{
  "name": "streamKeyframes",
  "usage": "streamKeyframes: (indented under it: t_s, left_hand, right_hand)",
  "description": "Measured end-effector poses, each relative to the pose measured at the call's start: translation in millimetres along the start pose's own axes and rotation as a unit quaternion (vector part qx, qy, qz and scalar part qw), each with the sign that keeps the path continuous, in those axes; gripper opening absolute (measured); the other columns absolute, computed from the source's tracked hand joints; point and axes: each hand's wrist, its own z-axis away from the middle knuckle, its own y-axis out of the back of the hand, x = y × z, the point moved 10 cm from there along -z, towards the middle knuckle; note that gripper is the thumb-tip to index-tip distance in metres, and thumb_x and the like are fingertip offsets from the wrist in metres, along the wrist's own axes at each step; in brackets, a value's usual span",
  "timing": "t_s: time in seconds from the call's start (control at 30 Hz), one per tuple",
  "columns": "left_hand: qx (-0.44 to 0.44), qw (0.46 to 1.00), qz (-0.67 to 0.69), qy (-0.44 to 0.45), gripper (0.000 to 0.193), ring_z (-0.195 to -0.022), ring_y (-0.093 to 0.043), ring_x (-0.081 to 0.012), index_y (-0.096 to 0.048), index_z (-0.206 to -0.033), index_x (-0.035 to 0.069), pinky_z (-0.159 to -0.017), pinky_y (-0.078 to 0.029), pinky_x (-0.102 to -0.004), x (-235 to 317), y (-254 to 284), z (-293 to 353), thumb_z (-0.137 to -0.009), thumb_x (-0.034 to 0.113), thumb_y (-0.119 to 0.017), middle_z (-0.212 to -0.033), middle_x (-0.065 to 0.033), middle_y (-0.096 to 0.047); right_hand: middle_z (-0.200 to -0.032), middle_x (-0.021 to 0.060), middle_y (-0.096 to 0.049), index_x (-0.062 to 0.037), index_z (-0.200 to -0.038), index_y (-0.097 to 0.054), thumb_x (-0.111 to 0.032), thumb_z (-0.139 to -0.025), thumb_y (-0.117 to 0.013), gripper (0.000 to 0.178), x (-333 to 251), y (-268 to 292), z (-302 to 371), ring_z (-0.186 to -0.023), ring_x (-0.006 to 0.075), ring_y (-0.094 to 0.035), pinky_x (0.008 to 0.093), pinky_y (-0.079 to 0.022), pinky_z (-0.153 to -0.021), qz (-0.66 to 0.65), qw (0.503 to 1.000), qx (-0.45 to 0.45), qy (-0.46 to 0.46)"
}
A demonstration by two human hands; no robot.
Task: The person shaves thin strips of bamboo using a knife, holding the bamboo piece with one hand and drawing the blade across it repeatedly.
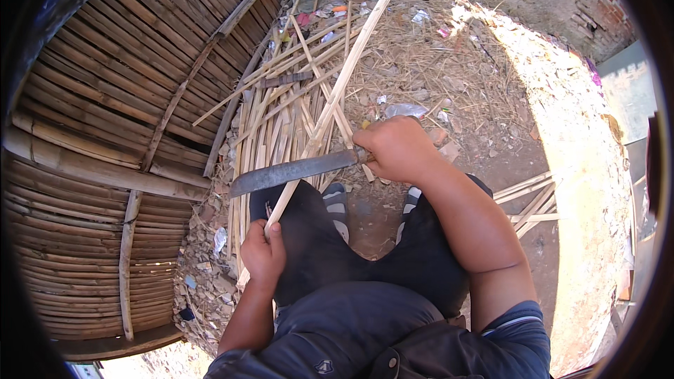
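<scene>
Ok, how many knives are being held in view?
1: a long-bladed knife, gripped in the right hand, its blade crossing over the pale strip held by the left hand. Both hands show, so a second held knife seems unlikely.

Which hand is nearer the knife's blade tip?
Left. The left hand grips the pale strip below the blade tip; the right hand holds the handle at the opposite end.

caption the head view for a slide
Right hand holds a broad knife across a long pale strip gripped by the left hand.
</scene>
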Motion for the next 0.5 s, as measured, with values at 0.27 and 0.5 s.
streamKeyframes:
  t_s: [0.27, 0.5]
  left_hand:
    - [-0.036, 0.999, -0.006, 0.03, 0.042, -0.061, -0.065, -0.0391, -0.067, -0.098, 0.002, -0.059, -0.049, -0.0478, 5, 0, -7, -0.105, 0.044, -0.062, -0.069, -0.018, -0.064]
    - [-0.036, 0.999, -0.004, 0.008, 0.042, -0.062, -0.065, -0.0387, -0.066, -0.099, 0.002, -0.06, -0.05, -0.0475, 14, 0, -19, -0.104, 0.044, -0.064, -0.068, -0.0179, -0.064]
  right_hand:
    - [-0.086, 0.0133, -0.072, -0.0111, -0.098, -0.07, -0.031, -0.082, -0.081, 0.029, 53, 21, 12, -0.084, 0.0396, -0.071, 0.0507, -0.056, -0.073, -0.034, 0.994, 0.062, -0.081]
    - [-0.089, 0.0141, -0.072, -0.0103, -0.101, -0.07, -0.031, -0.083, -0.081, 0.029, 14, 9, 5, -0.085, 0.0398, -0.071, 0.0514, -0.056, -0.074, -0.006, 1.0, 0.007, -0.013]
